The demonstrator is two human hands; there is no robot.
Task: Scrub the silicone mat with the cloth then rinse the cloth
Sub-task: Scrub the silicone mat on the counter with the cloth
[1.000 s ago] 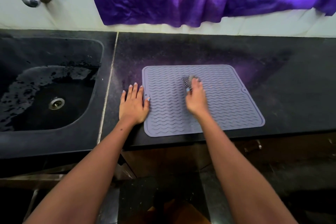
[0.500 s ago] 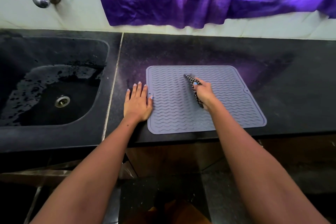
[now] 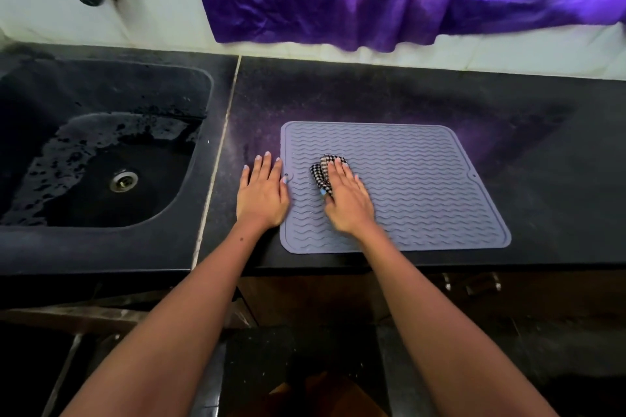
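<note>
The black counter point(image 3: 508, 179) spans the middle of the frame, with the dark sink point(image 3: 101, 240) at left. The grey silicone mat point(image 3: 423, 186) lies flat at centre. It looks light, floppy and likely to slide, so it is best pinned at an edge. The left hand point(image 3: 262, 195) lies flat, fingers straight, at the mat's left edge. The right hand point(image 3: 349, 200) presses straight fingers on the small, limp checked cloth point(image 3: 321, 173), bunched on the mat's left part.

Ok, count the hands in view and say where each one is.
2. The left hand lies flat at the left edge of the silicone mat, mostly on the counter. The right hand presses the checked cloth onto the mat's left part.
</note>
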